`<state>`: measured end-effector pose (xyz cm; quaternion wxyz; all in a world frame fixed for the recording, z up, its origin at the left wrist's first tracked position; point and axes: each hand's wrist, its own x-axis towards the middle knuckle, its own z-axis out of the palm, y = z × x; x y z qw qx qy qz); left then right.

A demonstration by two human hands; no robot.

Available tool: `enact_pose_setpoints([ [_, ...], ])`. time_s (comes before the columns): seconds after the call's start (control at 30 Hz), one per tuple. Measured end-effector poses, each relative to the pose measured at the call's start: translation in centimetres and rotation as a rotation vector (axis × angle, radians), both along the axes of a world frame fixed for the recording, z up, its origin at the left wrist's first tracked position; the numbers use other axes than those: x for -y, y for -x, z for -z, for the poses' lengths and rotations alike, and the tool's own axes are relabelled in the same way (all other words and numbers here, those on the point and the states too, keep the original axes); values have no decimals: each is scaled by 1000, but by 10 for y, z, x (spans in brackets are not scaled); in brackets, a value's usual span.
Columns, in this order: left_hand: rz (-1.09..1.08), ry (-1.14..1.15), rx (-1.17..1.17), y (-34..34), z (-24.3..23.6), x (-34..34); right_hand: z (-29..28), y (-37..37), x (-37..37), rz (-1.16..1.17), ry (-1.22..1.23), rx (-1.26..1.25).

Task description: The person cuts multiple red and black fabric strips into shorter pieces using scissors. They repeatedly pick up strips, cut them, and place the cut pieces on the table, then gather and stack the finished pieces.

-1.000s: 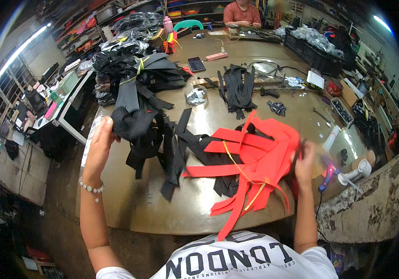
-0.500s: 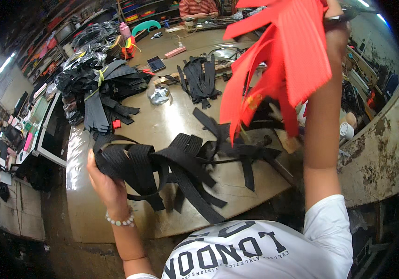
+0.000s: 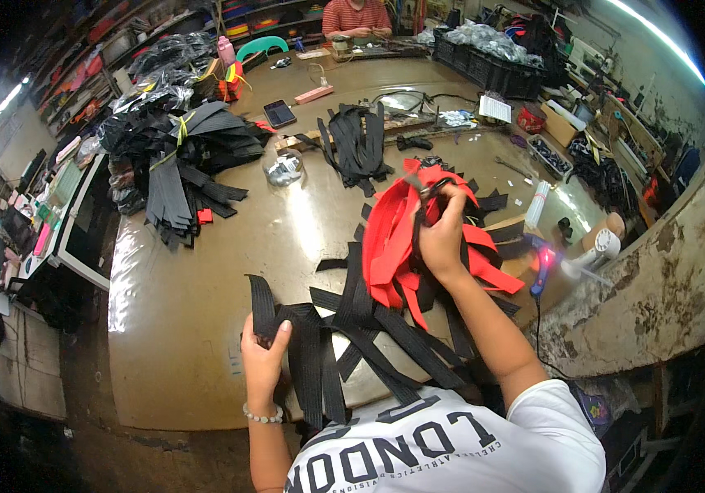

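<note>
Several black webbing straps (image 3: 320,345) hang from my left hand (image 3: 266,345), which is closed on them near the front of the table. My right hand (image 3: 439,226) is closed on what look like black-handled scissors (image 3: 426,185), over a bundle of red straps (image 3: 389,246). More loose black straps lie beneath the red bundle. A small blue tool (image 3: 541,275) with a glowing light and a cord lies just right of the red straps.
On the metal-topped table (image 3: 172,345) are piled black straps (image 3: 196,140), a jar of small parts (image 3: 285,168), another strap bundle (image 3: 352,140), a phone (image 3: 278,113) and a black crate (image 3: 484,70). A co-worker (image 3: 357,16) sits at the far side.
The red bundle swung up to the upper right and is now down at middle right with my right hand. My left hand has moved rightward and lower with the black straps.
</note>
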<state>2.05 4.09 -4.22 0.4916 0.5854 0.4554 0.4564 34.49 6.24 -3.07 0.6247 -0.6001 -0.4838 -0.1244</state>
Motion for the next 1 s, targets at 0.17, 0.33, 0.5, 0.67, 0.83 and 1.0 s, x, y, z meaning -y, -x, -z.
enact_pose_setpoints([
  [0.17, -59, -59, -167, -9, -20, -10, 45, -26, 2, 53, 587, 237],
  [0.33, -113, -82, -255, 7, -51, -17, 63, -24, 2, 127, 646, 417],
  [0.5, -53, -94, -552, 49, -62, -16, 19, -16, 12, 100, 555, 229],
  [0.67, 42, 104, -521, 58, -44, -18, -30, 33, 60, -320, 511, 128],
  [0.83, 58, 103, -56, 46, -47, -15, -5, 91, 63, -855, 781, 394],
  [1.0, -58, -34, 123, 32, -68, -10, -6, 79, 48, -660, 521, 424],
])
